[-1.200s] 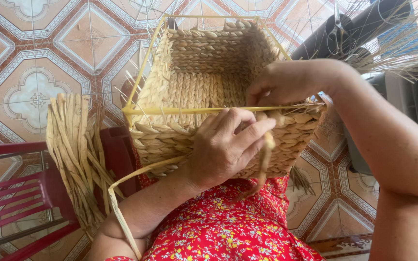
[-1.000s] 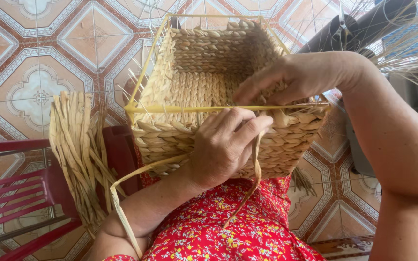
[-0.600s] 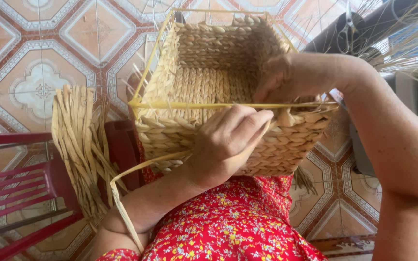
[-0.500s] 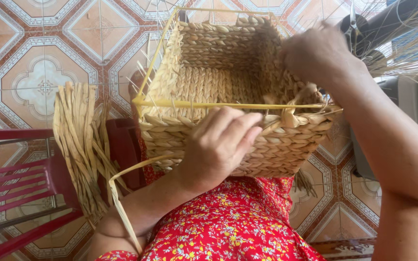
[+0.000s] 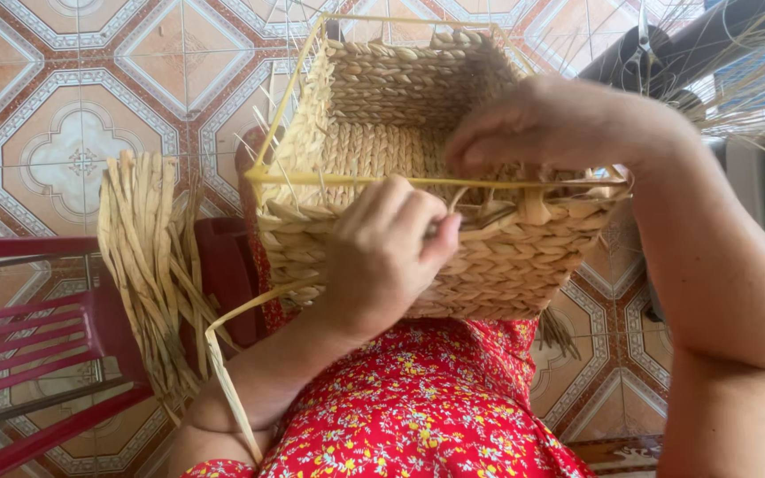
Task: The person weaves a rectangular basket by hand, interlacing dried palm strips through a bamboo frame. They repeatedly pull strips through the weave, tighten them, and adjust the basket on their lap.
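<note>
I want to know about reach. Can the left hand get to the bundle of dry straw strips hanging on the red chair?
Probably yes: the left hand rests on the woven straw basket, and nothing stands between it and the bundle of dry straw strips.

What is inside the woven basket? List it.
Inside the woven basket show only its braided walls and floor, plus the right hand reaching over the rim. That hand and the near wall hide the right corner.

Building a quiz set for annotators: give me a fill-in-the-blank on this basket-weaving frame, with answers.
1. The left hand presses on the ____ wall of the woven basket.
2. The right hand reaches over the yellow ____ along the rim.
3. A bundle of dry straw strips hangs over a ____ plastic chair.

Answers: outer; frame; red
</note>
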